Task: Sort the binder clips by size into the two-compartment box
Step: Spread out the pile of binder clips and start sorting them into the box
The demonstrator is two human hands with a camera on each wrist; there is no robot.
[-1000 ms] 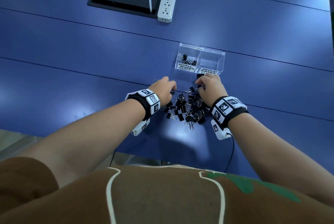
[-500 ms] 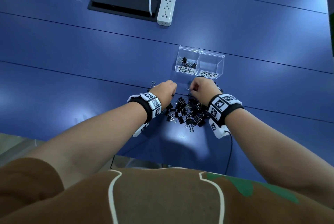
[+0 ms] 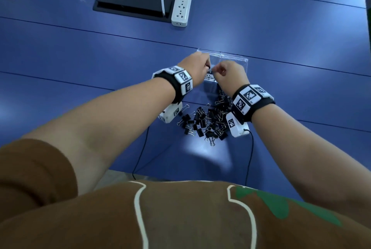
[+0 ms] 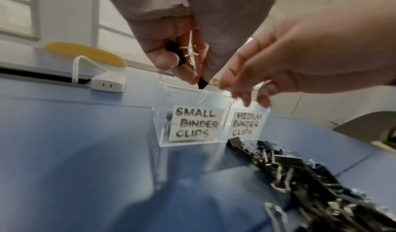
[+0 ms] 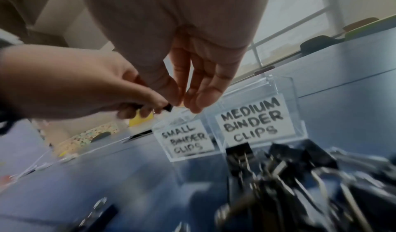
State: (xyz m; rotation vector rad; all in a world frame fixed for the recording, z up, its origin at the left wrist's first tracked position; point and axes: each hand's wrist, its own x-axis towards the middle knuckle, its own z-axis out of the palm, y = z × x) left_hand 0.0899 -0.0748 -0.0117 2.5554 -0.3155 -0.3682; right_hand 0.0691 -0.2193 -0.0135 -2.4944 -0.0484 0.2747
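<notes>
Both hands, the left [image 3: 197, 70] and the right [image 3: 230, 75], crowd the space above the clear two-compartment plastic box [image 3: 234, 60], covering its left compartment. A heap of black binder clips [image 3: 206, 122] fills the blue surface [image 3: 80, 52] just before the box. A white power strip [image 3: 181, 7] lies well beyond, with open surface between.

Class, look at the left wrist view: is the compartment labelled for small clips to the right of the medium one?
No. The small-clips label sits left of the medium-clips label.
</notes>
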